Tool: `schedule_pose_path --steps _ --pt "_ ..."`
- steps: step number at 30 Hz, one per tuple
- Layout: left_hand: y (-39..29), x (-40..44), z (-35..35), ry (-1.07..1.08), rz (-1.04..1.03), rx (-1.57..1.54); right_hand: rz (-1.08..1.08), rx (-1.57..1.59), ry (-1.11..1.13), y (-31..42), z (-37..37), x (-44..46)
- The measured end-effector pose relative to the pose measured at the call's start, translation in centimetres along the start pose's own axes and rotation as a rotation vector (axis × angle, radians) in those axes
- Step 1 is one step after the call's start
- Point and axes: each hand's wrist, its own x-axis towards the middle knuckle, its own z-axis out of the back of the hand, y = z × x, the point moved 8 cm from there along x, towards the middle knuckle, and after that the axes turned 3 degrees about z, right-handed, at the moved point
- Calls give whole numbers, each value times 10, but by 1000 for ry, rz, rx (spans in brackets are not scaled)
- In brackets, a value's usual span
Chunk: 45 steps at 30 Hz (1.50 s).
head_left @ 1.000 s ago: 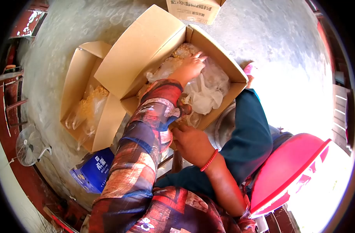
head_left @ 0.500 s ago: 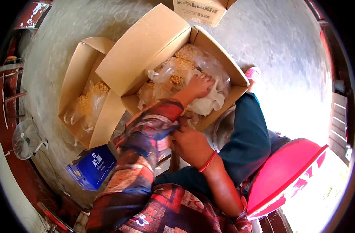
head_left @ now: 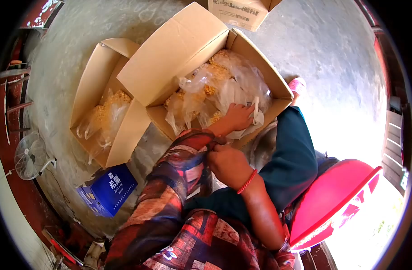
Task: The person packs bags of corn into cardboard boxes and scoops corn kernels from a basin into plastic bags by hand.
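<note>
My left hand (head_left: 238,118) is over the near right part of a large open cardboard box (head_left: 172,45), its fingers stretched out against clear plastic bags (head_left: 242,83). The bags hold small yellow-orange pieces (head_left: 218,67) whose kind I cannot make out. Below, at the left wrist, my right hand (head_left: 230,166) is closed on the cuff of the left sleeve (head_left: 188,153), which has a red, blue and brown pattern. A red beaded bracelet (head_left: 247,182) circles my right wrist, and that forearm is bare.
On the left stands a second cardboard box (head_left: 86,90) with bagged yellow-orange pieces. Nearby are a blue carton (head_left: 111,191) and a fan (head_left: 31,155). Another carton (head_left: 239,13) sits at the top. A pink-red rounded object (head_left: 332,202) is at my right, near my leg (head_left: 291,153).
My left hand has come down towards the near edge of the box, over the bags. My right hand keeps its hold on the sleeve and has shifted slightly right. The view moved a little.
</note>
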Motion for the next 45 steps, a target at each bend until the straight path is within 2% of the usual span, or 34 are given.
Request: schedule_pose_path --steps 2,3,5,9,11,14,15,17,21,23,24,25,27,28,30,36,41,43,45 --pt "6 -20 17 -174 45 -211 -33 -2 -108 -2 12 -1" --pt "14 -26 17 -171 44 -210 -35 0 -110 -1 15 0" --pt "53 -45 38 -518 126 -345 -79 -24 -118 -3 19 -1" --pt "124 -65 39 -555 203 -406 -75 -6 -129 -3 14 -2" --pt "133 -59 5 5 282 -718 -51 -18 -122 -1 11 -1" --pt "107 -53 9 104 359 -847 -51 20 -116 -2 11 -2" --pt "105 -43 -2 98 361 -851 -46 18 -111 -2 11 -2" --pt "99 -15 -31 132 318 -1089 -76 25 -71 -4 9 -4" --pt "76 9 -25 126 414 -1254 -125 -9 -31 -3 5 -11" --pt "51 12 -16 254 214 -1467 -137 22 -33 -2 2 -16" --pt "47 11 -15 307 242 -1496 -139 23 -33 -2 -1 -17" --pt "44 5 -12 310 241 -1498 -132 17 -15 -2 -5 -18" --pt "39 -8 7 224 96 -1490 -123 8 2 -2 -7 -19" --pt "40 -8 7 223 95 -1491 -130 21 5 -2 -6 -19" --pt "48 -14 -6 323 285 -1478 -132 36 11 -1 -7 -18" --pt "58 0 -12 243 242 -1408 -115 9 -11 -2 -4 -18" --pt "55 -5 27 240 284 -1467 -137 0 60 -1 -12 -19" --pt "54 -5 40 252 179 -1482 -135 5 74 0 -14 -19" --pt "76 11 21 241 182 -1528 -133 9 84 0 -16 -19"
